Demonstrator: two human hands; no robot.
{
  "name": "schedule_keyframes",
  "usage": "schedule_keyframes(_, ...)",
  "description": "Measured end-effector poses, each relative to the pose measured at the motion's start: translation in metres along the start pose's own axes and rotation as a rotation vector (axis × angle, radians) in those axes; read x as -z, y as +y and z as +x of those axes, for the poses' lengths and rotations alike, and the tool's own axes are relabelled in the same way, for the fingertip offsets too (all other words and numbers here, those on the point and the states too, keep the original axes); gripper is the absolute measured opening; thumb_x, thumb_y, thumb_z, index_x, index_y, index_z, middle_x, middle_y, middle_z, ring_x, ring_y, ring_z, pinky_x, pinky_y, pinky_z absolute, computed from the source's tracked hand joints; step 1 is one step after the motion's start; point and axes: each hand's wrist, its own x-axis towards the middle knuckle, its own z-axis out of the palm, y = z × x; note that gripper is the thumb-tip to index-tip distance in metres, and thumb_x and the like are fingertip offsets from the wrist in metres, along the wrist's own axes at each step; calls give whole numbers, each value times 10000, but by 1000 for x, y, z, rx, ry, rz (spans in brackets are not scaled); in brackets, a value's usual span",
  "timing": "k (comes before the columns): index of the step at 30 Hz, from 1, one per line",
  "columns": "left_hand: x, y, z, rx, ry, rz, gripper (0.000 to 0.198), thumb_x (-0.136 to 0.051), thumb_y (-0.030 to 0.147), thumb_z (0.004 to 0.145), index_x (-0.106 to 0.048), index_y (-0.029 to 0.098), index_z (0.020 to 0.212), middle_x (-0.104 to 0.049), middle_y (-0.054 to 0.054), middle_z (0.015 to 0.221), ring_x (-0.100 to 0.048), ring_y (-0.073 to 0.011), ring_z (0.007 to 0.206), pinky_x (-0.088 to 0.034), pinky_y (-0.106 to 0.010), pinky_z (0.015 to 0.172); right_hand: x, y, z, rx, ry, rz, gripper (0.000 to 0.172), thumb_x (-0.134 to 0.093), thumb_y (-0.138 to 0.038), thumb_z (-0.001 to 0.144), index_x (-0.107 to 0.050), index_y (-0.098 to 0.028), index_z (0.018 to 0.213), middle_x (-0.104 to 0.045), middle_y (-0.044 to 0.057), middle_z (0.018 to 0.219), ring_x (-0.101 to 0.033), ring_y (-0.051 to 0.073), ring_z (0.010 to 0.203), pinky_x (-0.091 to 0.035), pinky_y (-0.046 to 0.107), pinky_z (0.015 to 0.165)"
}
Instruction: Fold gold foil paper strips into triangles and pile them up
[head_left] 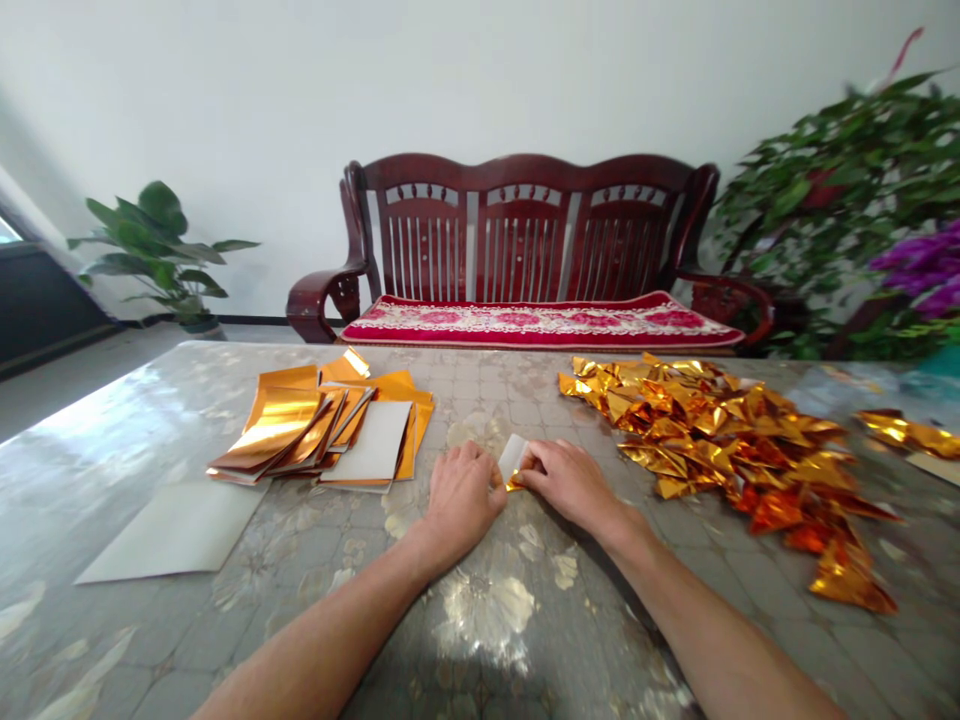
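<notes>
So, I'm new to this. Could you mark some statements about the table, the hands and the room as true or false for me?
1. The right hand pinches a small piece of paper. True.
2. Everything gold lies to the left of the hands. False: a heap of crinkled gold pieces lies to their right.
3. A wooden bench with a red and white cover stands behind the table. True.
4. No greenery shows to the left of the bench. False: a leafy plant stands there.
5. A pale sheet lies to the left of the left hand. True.
6. The left hand is touching the bench. False: it is close beside the small piece of paper.
</notes>
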Motion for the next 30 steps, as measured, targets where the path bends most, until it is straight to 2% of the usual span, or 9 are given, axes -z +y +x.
schedule_keyframes(3, 0, -4, 0, -8, 5, -68, 100, -611, 287, 834, -658, 233, 904, -635, -43, 992, -585, -223, 968, -430, -320, 823, -1, 1, 0, -11, -7, 13, 103, -650, -331, 847, -624, -243, 801, -690, -12, 805, -557, 174, 781, -274, 279, 650)
schedule_keyframes(8, 2, -16, 4, -51, -30, -181, 75, -618, 220, 806, -683, 230, 841, -668, -12, 924, -608, -185, 915, -438, -270, 793, -2, 3, 0, -1, -6, 18, 99, -648, -322, 848, -623, -238, 799, -685, -12, 807, -557, 175, 802, -262, 275, 656)
schedule_keyframes(12, 1, -26, 8, -16, -80, -302, 224, -562, 118, 783, -721, 228, 897, -716, 6, 914, -637, -164, 872, -456, -250, 772, -4, 3, 0, 6, -9, 5, 144, -646, -356, 854, -619, -231, 787, -675, -8, 804, -555, 170, 799, -261, 276, 652)
schedule_keyframes(14, 1, -29, 7, -11, -67, -311, 292, -516, 77, 788, -736, 225, 909, -732, 1, 931, -643, -163, 891, -462, -252, 799, -4, 3, 0, 2, -10, -2, 157, -645, -365, 855, -617, -230, 779, -673, -8, 800, -554, 169, 794, -260, 277, 649)
schedule_keyframes(18, 1, -28, 0, -117, 9, -216, 403, -466, 6, 772, -758, 237, 925, -727, -15, 945, -632, -170, 936, -453, -270, 847, -2, 2, 0, 9, -8, -7, 153, -655, -366, 853, -621, -235, 783, -681, -8, 806, -561, 176, 814, -268, 277, 660)
schedule_keyframes(22, 1, -24, -9, -217, 14, -135, 427, -489, 4, 796, -747, 268, 1012, -702, -16, 957, -603, -175, 960, -443, -280, 860, -1, 1, 0, 7, -15, -9, 137, -657, -358, 853, -627, -237, 797, -691, -6, 826, -567, 177, 818, -279, 280, 672)
schedule_keyframes(25, 1, -20, -14, -298, -24, -43, 364, -498, 66, 871, -722, 286, 1056, -677, -20, 977, -578, -184, 965, -442, -288, 844, -1, 1, 0, 9, -11, -1, 144, -658, -364, 851, -623, -238, 791, -689, -12, 813, -562, 176, 798, -279, 279, 672)
schedule_keyframes(30, 2, -12, -18, -479, -62, 209, 160, -511, 165, 934, -658, 188, 994, -635, -65, 949, -558, -228, 920, -449, -349, 799, -2, 7, 0, 56, -16, 17, 153, -636, -362, 867, -605, -232, 792, -692, -18, 848, -555, 168, 788, -282, 277, 683)
